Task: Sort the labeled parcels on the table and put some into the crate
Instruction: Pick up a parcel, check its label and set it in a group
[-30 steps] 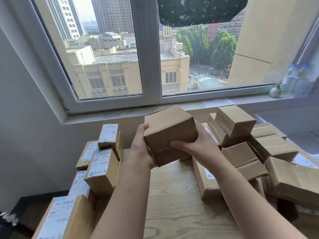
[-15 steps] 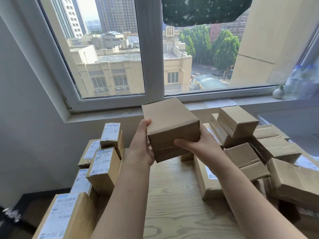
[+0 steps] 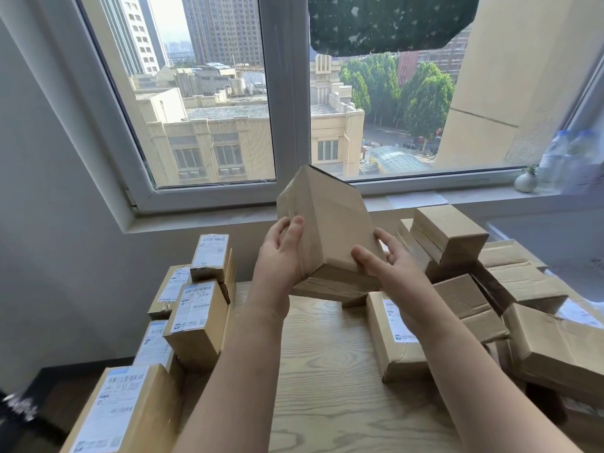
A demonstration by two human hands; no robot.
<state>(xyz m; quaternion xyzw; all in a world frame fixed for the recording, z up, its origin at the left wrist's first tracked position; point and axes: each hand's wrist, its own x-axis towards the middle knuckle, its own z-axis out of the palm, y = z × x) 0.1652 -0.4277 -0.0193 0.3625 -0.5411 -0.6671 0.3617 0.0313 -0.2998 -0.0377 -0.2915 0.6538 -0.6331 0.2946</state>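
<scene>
**Item:** parcel point(image 3: 327, 223), plain brown carton, taped.

**Location:** in the air over the far edge of the table point(image 3: 327, 371), in front of the window sill. It lies between the labelled stack point(image 3: 196, 305) on the left and the unsorted heap point(image 3: 457, 246) on the right, and touches neither.

**Change noted:** half a second ago the parcel lay nearly flat with its broad face up. It is now tipped steeply, far end raised. The right grip has loosened from a wrapped hold to spread fingers.

**Meaning for the task (judged):** the parcel is being turned to find its label. No label shows on any face now visible, so sorting of this item is not yet decided. No crate is in view.

**Orientation:** the long axis appears to run from the low end at the palms up and away to the raised far corner, which points at the window frame. The broad face is turned toward the person and slightly right.

**Left grip** point(image 3: 281, 256): holding the lower left corner, digits laid up the left edge.

**Right grip** point(image 3: 397, 269): not closed. The fingers are straight and spread, propping the right edge, with the thumb tip on the near face.
</scene>
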